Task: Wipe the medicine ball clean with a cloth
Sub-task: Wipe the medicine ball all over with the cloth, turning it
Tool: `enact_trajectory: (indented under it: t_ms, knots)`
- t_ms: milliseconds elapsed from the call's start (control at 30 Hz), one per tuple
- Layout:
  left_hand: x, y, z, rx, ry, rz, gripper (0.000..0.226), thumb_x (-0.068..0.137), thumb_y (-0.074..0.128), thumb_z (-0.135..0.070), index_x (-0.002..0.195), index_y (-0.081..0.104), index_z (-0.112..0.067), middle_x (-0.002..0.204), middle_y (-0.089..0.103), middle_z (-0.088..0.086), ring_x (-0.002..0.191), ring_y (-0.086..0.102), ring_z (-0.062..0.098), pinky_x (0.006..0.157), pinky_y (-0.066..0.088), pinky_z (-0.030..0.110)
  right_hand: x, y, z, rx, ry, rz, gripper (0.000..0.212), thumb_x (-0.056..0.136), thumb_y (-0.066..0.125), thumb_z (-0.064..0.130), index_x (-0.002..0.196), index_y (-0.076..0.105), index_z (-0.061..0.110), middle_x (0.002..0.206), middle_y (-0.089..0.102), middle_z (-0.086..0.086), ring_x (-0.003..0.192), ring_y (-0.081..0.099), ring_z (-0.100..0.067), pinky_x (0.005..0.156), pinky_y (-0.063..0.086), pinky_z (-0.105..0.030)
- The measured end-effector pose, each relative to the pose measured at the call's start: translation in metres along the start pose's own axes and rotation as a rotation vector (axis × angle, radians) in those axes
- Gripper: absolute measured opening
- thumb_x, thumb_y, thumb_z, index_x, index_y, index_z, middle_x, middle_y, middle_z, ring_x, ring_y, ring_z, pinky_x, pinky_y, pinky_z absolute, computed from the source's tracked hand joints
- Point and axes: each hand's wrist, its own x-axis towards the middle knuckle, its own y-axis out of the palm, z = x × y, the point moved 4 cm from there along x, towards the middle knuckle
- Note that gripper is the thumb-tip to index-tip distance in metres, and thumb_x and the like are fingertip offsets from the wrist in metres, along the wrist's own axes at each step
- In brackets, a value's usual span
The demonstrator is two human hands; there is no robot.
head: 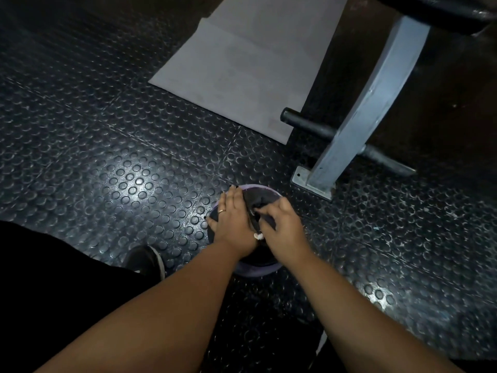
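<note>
Both hands are on the ball (pixel 256 271), which sits on the floor just in front of the person. The left hand (pixel 232 220) lies flat with straight fingers, pressing the dark cloth (pixel 256 199) against the ball's top; a ring (pixel 221 210) shows on one finger. The right hand (pixel 282 228) has its fingers curled, pinching a fold of the cloth. A small white bit (pixel 258 236) shows between the wrists; what it is cannot be told. The ball's pale purple edge shows above and below the hands. A dark shoe (pixel 146 261) stands to the left on the black studded floor (pixel 121 162). Farther off lie a grey mat (pixel 242 63) and a grey metal bench leg (pixel 363 111) with a black bar (pixel 309 125).
</note>
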Motion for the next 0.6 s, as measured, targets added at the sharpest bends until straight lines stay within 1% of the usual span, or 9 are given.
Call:
enact_trajectory:
  t_ms: [67,167,233,300,333,400,467,533,600]
  knots:
    - [0.002,0.001,0.006,-0.028,0.015,-0.038,0.097,0.087,0.064,-0.038,0.159,0.001,-0.016,0.167,-0.004,-0.003,0.154,-0.007,0.021,0.116,0.008,0.07,-0.011,0.002,0.0,0.052,-0.009,-0.047,0.022,0.086,0.062,0.006,0.106,0.069,0.012,0.101,0.049,0.003,0.096,0.053,-0.007,0.093,0.045,-0.022]
    - [0.003,0.0,0.014,-0.031,0.038,-0.073,0.094,0.088,0.063,-0.033,0.158,0.003,-0.017,0.167,-0.002,-0.004,0.154,-0.005,0.021,0.118,0.011,0.067,-0.006,0.009,0.005,0.036,-0.037,-0.114,0.02,0.086,0.062,0.007,0.105,0.069,0.012,0.099,0.049,0.002,0.091,0.051,-0.006,0.087,0.044,-0.018]
    - [0.005,-0.005,0.015,-0.04,0.046,-0.055,0.11,0.079,0.076,-0.035,0.158,0.002,-0.014,0.166,-0.001,-0.001,0.154,-0.005,0.022,0.122,0.006,0.06,0.01,0.013,0.008,-0.005,0.012,-0.13,0.02,0.089,0.06,0.012,0.107,0.069,0.012,0.101,0.048,0.0,0.088,0.052,-0.011,0.085,0.045,-0.022]
    - [0.0,-0.007,0.014,-0.027,0.048,-0.015,0.141,0.056,0.092,-0.049,0.158,0.0,-0.011,0.166,0.001,0.001,0.153,-0.006,0.021,0.124,0.001,0.045,0.035,0.012,0.003,-0.035,0.119,-0.119,0.022,0.092,0.056,0.015,0.11,0.067,0.01,0.107,0.048,-0.005,0.09,0.054,-0.018,0.087,0.045,-0.027]
    - [-0.003,-0.007,0.014,-0.016,0.05,-0.007,0.152,0.046,0.093,-0.056,0.157,0.0,-0.011,0.166,0.001,0.001,0.153,-0.006,0.02,0.124,0.002,0.045,0.049,0.01,-0.002,-0.05,0.174,-0.093,0.023,0.093,0.055,0.015,0.112,0.067,0.009,0.11,0.048,-0.008,0.093,0.055,-0.022,0.087,0.044,-0.027]
    - [-0.008,-0.004,0.016,0.017,0.047,-0.001,0.161,0.036,0.09,-0.067,0.157,-0.002,-0.017,0.166,-0.001,-0.004,0.153,-0.006,0.018,0.123,0.009,0.055,0.077,0.006,-0.015,-0.075,0.254,-0.004,0.025,0.093,0.055,0.016,0.113,0.067,0.007,0.114,0.05,-0.014,0.1,0.056,-0.028,0.085,0.041,-0.025]
    - [-0.007,-0.001,0.017,0.027,0.028,-0.004,0.16,0.034,0.088,-0.07,0.157,-0.003,-0.022,0.166,-0.002,-0.009,0.153,-0.006,0.016,0.119,0.014,0.063,0.093,0.005,-0.024,-0.056,0.292,0.087,0.025,0.092,0.059,0.018,0.113,0.068,0.008,0.115,0.051,-0.015,0.103,0.056,-0.03,0.082,0.04,-0.023]
    - [-0.002,-0.002,0.018,0.003,-0.004,-0.001,0.159,0.034,0.088,-0.069,0.157,-0.001,-0.022,0.165,0.0,-0.009,0.153,-0.004,0.016,0.119,0.014,0.064,0.095,0.005,-0.025,-0.006,0.299,0.117,0.024,0.093,0.059,0.017,0.113,0.068,0.007,0.11,0.048,-0.01,0.102,0.056,-0.028,0.077,0.04,-0.022]
    - [0.001,-0.004,0.02,-0.024,0.008,-0.014,0.16,0.03,0.083,-0.073,0.157,0.002,-0.022,0.165,0.005,-0.007,0.153,-0.001,0.017,0.119,0.016,0.062,0.089,0.005,-0.018,0.005,0.25,0.107,0.022,0.093,0.057,0.014,0.112,0.067,0.007,0.104,0.043,-0.005,0.096,0.055,-0.024,0.075,0.038,-0.02]
